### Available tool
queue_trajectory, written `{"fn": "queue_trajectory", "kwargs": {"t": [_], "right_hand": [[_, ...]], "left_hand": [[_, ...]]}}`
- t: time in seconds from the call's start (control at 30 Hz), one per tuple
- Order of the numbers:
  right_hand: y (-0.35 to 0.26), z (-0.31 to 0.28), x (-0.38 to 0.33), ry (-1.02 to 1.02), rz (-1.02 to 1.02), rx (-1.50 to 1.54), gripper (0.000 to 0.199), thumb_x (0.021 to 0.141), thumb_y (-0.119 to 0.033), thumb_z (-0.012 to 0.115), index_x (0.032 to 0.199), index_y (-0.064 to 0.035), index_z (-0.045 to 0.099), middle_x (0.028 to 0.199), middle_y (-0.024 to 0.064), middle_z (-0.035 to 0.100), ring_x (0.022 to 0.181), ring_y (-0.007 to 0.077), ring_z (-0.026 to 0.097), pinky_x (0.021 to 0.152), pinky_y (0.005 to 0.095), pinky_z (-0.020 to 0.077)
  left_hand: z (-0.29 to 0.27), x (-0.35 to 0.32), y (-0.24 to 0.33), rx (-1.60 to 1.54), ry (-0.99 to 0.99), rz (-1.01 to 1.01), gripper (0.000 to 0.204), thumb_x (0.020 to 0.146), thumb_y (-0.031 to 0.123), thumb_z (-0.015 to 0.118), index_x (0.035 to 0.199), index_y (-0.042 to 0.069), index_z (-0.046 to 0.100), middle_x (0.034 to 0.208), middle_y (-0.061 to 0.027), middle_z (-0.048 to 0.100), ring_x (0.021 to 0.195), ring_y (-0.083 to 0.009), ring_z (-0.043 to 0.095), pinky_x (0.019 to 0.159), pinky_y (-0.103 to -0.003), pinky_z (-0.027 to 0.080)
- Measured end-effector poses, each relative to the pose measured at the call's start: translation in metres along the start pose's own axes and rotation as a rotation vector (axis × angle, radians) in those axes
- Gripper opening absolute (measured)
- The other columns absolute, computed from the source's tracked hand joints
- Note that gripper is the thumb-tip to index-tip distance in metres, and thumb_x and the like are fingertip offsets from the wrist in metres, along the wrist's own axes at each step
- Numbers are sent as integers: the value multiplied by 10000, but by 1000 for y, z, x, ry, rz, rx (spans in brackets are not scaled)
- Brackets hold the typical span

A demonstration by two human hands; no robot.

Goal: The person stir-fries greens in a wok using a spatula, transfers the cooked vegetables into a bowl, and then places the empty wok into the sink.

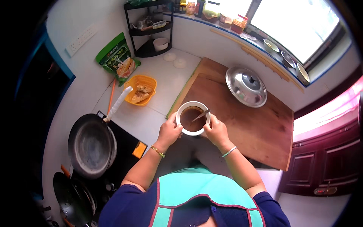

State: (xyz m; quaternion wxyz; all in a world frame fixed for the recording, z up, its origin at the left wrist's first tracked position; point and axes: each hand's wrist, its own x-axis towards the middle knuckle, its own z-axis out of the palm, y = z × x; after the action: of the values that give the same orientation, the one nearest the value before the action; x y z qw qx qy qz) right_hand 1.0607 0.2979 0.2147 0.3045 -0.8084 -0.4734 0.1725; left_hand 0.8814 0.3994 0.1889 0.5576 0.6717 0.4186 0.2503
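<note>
Between my two hands is a white bowl of brown liquid, held by its rim above the near edge of the wooden board. A metal spoon leans in the liquid, its handle resting on the rim at the right. My left hand is closed around the bowl's left side, thumb on the outer wall. On the other side my right hand grips it the same way. The fingers under the bowl are mostly hidden.
A steel lid lies on the wooden board. To the left are a yellow basket of bread-like pieces, a green bag, a frying pan on the black stove and a dark wok. Bowls line the windowsill.
</note>
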Motion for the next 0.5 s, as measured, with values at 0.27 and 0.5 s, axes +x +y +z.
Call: {"fn": "queue_trajectory", "kwargs": {"t": [0.27, 0.5], "right_hand": [[1, 34, 209, -203, -22, 62, 367, 806, -214, 518, 1119, -29, 572, 866, 183, 664, 842, 353, 638, 768, 440, 490], [6, 119, 363, -245, 93, 151, 343, 795, -210, 527, 1082, -30, 583, 943, 205, 659, 904, 370, 627, 808, 447, 480]], "left_hand": [[-20, 188, -23, 235, 215, -65, 530, 767, 209, 536, 1280, 77, 509, 729, -148, 658, 729, -321, 647, 702, -427, 500], [-69, 349, -35, 430, 214, -140, 455, 783, 200, 532, 1221, 79, 531, 914, -206, 660, 862, -392, 622, 764, -468, 489]]}}
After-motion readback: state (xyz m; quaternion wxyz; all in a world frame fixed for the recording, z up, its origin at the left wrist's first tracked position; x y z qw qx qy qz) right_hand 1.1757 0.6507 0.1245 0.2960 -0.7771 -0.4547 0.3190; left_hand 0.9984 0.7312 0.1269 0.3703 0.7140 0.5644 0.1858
